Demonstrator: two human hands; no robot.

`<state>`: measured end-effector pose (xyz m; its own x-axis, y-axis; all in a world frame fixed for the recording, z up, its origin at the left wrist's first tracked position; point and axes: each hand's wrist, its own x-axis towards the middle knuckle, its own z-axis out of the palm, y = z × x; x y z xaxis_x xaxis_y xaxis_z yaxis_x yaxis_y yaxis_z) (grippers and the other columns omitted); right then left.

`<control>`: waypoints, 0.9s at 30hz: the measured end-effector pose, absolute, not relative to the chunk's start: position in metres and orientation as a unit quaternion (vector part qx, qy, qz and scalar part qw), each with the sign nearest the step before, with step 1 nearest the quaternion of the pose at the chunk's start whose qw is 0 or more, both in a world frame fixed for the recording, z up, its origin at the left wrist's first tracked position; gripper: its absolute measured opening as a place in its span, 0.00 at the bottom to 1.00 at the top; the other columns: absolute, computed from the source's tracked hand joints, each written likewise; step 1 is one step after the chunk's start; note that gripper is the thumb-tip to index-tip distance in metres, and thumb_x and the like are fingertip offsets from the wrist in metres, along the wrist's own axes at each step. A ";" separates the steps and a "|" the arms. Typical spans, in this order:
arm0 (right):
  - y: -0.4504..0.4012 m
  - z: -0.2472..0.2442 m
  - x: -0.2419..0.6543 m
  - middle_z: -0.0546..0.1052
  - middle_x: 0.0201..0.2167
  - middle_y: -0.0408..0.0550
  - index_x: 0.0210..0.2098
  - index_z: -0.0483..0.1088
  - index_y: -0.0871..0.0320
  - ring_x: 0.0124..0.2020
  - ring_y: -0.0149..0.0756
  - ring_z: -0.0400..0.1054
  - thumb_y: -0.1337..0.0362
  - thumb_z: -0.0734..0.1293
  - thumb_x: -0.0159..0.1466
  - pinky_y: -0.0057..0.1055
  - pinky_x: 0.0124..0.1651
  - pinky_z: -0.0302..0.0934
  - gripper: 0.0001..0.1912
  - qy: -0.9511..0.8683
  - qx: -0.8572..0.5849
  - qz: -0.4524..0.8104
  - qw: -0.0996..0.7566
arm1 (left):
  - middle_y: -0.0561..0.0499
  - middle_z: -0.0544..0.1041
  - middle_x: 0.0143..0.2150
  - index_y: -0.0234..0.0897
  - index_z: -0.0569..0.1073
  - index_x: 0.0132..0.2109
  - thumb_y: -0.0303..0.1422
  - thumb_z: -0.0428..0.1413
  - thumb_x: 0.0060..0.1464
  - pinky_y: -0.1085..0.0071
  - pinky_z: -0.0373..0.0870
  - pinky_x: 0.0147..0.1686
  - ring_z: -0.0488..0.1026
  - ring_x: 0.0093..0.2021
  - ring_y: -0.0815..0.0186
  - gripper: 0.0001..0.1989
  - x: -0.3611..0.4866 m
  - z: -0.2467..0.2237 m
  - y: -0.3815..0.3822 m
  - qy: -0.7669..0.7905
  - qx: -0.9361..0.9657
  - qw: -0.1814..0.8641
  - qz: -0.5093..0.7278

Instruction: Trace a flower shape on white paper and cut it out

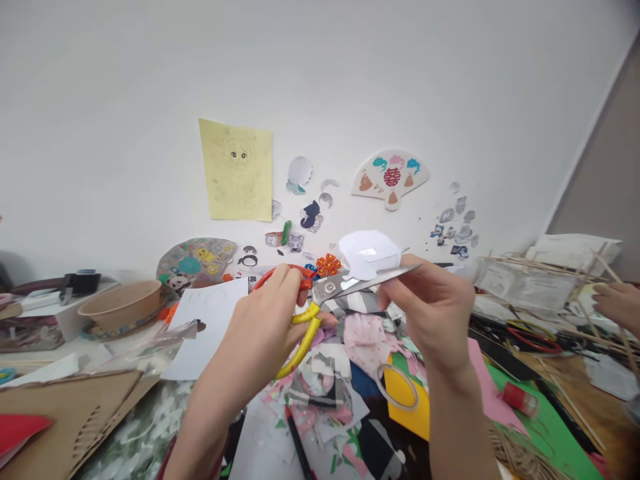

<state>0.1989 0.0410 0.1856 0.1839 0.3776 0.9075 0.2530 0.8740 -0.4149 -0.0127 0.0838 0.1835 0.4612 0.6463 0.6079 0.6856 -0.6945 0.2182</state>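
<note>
My left hand [273, 310] is closed round the handles of a pair of scissors [329, 288], one loop red and the other yellow. The blades point right and lie across the lower edge of a white paper cutout [369, 252]. My right hand [430, 300] pinches that cutout near its right end, close to the blade tips. The paper's outline is rounded, with a small piece hanging at its lower left. Below the hands are fabric and paper scraps [320, 377], a clear tape roll [399, 387] and a dark pen with a red tip [299, 440].
A brown bowl [120, 301] and brown cardboard [65, 407] are on the left. Drawings, stickers and a decorated fan [391, 179] are on the wall. Green paper [555, 420], a red thread spool [520, 400] and thin sticks lie right. Another person's hand [620, 305] shows at the right edge.
</note>
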 end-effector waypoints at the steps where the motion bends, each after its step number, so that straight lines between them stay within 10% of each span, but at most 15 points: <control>1: 0.040 0.186 0.200 0.77 0.26 0.40 0.33 0.80 0.55 0.21 0.26 0.66 0.74 0.71 0.62 0.28 0.24 0.64 0.08 -0.640 -0.250 0.040 0.726 | 0.54 0.67 0.38 0.44 0.56 0.36 0.43 0.55 0.62 0.67 0.55 0.29 0.65 0.32 0.62 0.15 -0.012 0.184 0.084 -0.389 -0.855 0.031 -0.342; 27: 0.038 0.186 0.203 0.78 0.28 0.41 0.31 0.79 0.55 0.21 0.27 0.68 0.73 0.71 0.61 0.28 0.24 0.66 0.07 -0.656 -0.249 0.062 0.710 | 0.53 0.68 0.36 0.43 0.58 0.37 0.48 0.51 0.63 0.67 0.55 0.27 0.67 0.31 0.62 0.16 -0.014 0.185 0.079 -0.385 -0.851 0.087 -0.346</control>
<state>0.2033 0.0383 0.1855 0.1306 0.4149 0.9005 0.2379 0.8686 -0.4347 -0.0138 0.0786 0.1853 0.4635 0.5959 0.6558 0.7163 -0.6876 0.1185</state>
